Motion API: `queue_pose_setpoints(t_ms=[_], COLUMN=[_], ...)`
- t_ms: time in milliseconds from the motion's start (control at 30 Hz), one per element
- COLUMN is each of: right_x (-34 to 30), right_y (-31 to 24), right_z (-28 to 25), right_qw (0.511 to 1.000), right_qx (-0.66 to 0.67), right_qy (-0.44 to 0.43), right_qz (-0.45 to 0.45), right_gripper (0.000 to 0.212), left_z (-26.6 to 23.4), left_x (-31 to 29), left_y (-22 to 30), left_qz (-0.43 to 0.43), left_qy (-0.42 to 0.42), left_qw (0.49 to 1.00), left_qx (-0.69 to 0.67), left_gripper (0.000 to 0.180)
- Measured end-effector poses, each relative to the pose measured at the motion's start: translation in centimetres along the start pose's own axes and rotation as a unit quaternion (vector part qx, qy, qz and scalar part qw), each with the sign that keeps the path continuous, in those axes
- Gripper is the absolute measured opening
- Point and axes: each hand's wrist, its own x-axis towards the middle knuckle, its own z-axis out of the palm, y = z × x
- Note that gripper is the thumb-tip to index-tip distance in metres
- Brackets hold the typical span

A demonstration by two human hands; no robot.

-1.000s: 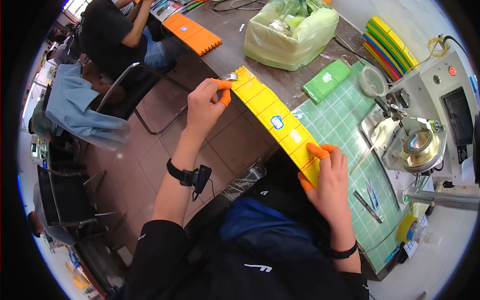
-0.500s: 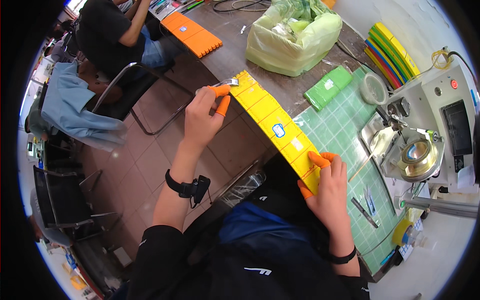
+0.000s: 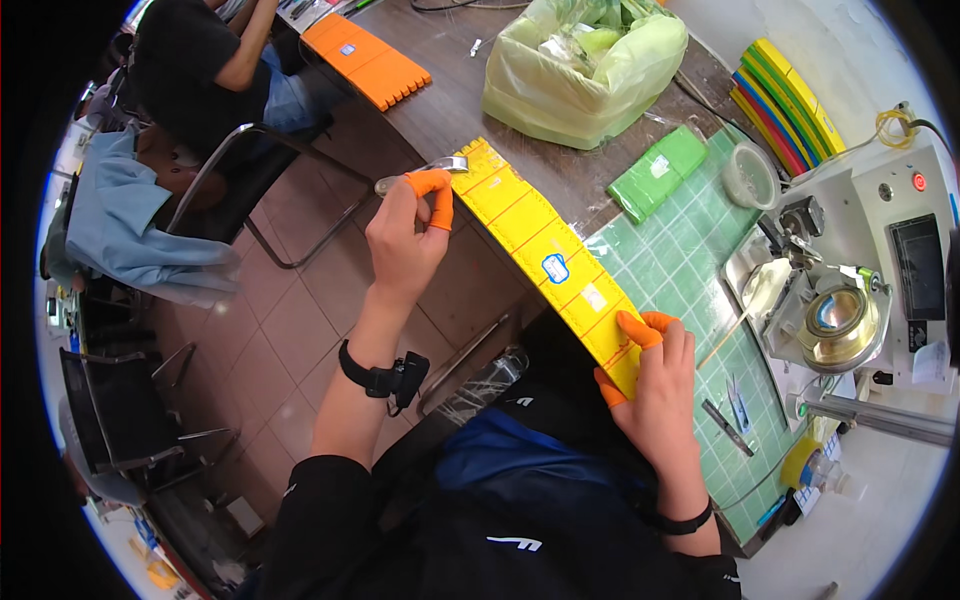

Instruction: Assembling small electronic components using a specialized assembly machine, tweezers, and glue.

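Observation:
A long yellow segmented strip (image 3: 515, 215) with a toothed far end runs diagonally along the table edge. On it is a white label with a blue border (image 3: 555, 268). My right hand (image 3: 662, 378) grips its near end, orange finger cots on the thumb and fingers. At the far end, my left hand (image 3: 408, 240) is closed around a short silver metal tool (image 3: 452, 165), also with orange finger cots. The tool's bright tip lies over the strip's toothed corner; its exact kind is unclear, and the fingers partly hide it.
Beyond are an orange strip (image 3: 365, 60), a bin with a pale green liner (image 3: 560, 100) and a green packet (image 3: 658, 172). On the green mat (image 3: 690, 255) lie tweezers (image 3: 728, 427). A machine (image 3: 840, 320) stands at right. A seated person (image 3: 190, 60) is at far left.
My left finger and thumb have drawn closer together around the silver tool, showing more of its length. My right hand keeps its grip on the strip. The whole view has shifted slightly.

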Motion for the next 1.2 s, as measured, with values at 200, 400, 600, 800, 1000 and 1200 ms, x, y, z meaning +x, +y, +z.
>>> queue_pose_setpoints(t_ms=[200,400,600,800,1000,1200], right_x=[0.0,0.2,0.4,0.3,0.3,-0.5], right_y=[0.2,0.1,0.4,0.6,0.2,0.1], right_z=[0.1,0.0,0.1,-0.2,0.0,-0.3], right_qw=[1.0,1.0,1.0,1.0,1.0,1.0], right_qx=[0.003,0.012,0.016,0.008,0.01,-0.007], right_qy=[-0.004,-0.002,-0.002,-0.003,-0.004,-0.002], right_qz=[-0.002,-0.002,-0.011,-0.007,-0.009,-0.007], right_gripper=[0.073,0.076,0.076,0.075,0.074,0.073], left_z=[0.8,-1.1,-0.8,-1.6,-2.0,-2.0], left_x=[-0.2,-0.4,0.7,2.1,1.2,0.0], left_y=[0.9,0.0,0.0,0.8,-0.9,1.3], left_qz=[-0.266,-0.117,-0.099,0.014,0.11,0.007], left_qy=[0.049,-0.036,-0.06,-0.142,-0.098,-0.08], left_qw=[0.925,0.99,0.992,0.99,0.988,0.997], left_qx=[-0.267,-0.065,-0.057,0.011,0.041,-0.018], left_gripper=[0.019,0.023,0.023,0.024,0.025,0.028])
